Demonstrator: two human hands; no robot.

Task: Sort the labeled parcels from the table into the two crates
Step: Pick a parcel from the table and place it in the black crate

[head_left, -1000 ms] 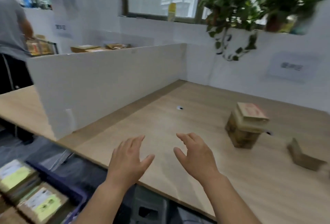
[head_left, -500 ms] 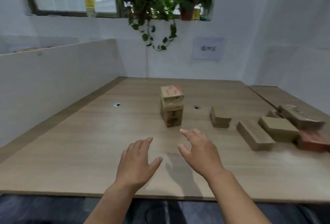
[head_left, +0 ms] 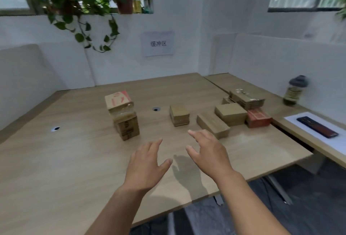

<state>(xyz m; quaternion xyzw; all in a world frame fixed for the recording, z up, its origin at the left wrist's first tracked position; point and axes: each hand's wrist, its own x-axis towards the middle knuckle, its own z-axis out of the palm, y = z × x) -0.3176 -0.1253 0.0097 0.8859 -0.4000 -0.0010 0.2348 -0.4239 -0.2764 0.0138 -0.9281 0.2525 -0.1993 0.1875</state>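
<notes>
**Both hands empty above the bench, parcels lying beyond them**

The left hand and right hand hover side by side over the near part of the wooden bench, palms down, fingers spread and relaxed, holding nothing; neither touches a parcel. Beyond the left hand stands a stack of two parcels, its top one tilted and printed in red; beyond the right hand sits a small brown parcel; further right lies a cluster: a long parcel nearest the right hand, a squarer parcel behind it, a red parcel against that one's right side, a taped parcel farthest back. On the side bench at right a dark phone lies on a white sheet; a bottle stands near the partition; a paper sign hangs on the far wall.
</notes>
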